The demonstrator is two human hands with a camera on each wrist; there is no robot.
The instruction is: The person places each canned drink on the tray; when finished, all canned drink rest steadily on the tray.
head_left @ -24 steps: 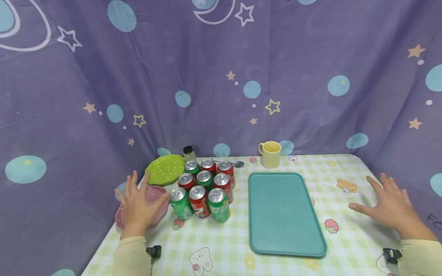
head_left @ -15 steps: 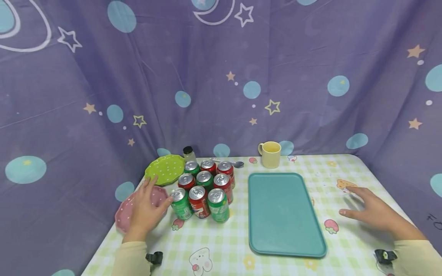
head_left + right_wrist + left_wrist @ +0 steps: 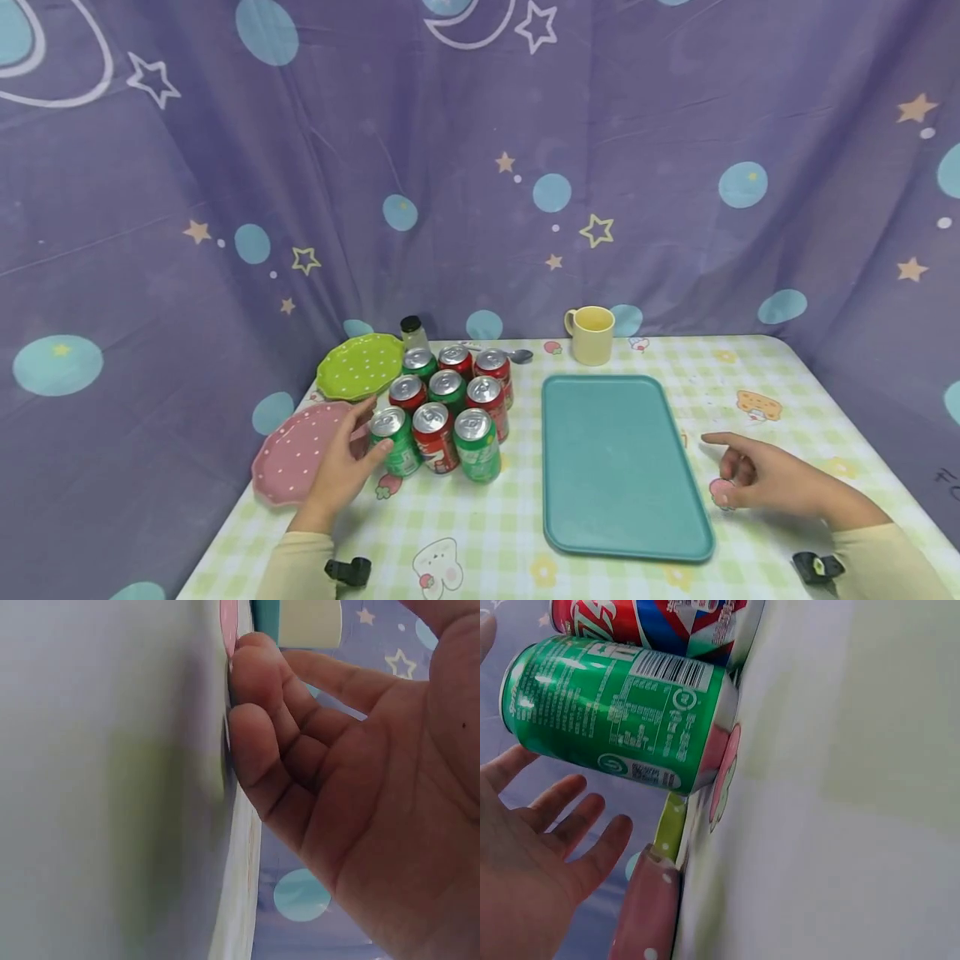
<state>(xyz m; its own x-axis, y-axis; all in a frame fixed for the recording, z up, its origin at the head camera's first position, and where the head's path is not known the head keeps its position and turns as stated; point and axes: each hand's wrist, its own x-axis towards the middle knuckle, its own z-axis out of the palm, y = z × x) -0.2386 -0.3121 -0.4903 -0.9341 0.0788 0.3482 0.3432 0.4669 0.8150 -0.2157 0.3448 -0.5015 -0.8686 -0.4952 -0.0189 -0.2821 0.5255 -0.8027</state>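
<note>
Red and green soda cans stand upright in rows left of the table's middle. At the front left corner of the group is a green soda can [image 3: 399, 454], whose barcode side [image 3: 615, 720] fills much of the left wrist view. My left hand [image 3: 341, 479] is beside this can, fingers and thumb apart; in the left wrist view the fingers are spread below it without curling round it. My right hand [image 3: 783, 483] is low over the table, right of a teal tray [image 3: 622, 467]. Its index finger points toward the tray while the other fingers bend loosely, holding nothing.
A pink dotted plate [image 3: 288, 458] lies behind my left hand, with a green dotted plate [image 3: 360, 367] farther back. A black-lidded jar [image 3: 413, 335], a spoon [image 3: 520, 356] and a yellow mug [image 3: 592, 340] are along the back edge. A purple curtain [image 3: 450, 150] hangs behind.
My left hand has moved right and down from over the pink plate to the front green can. My right hand has come left toward the tray and lower, its fingers bending more.
</note>
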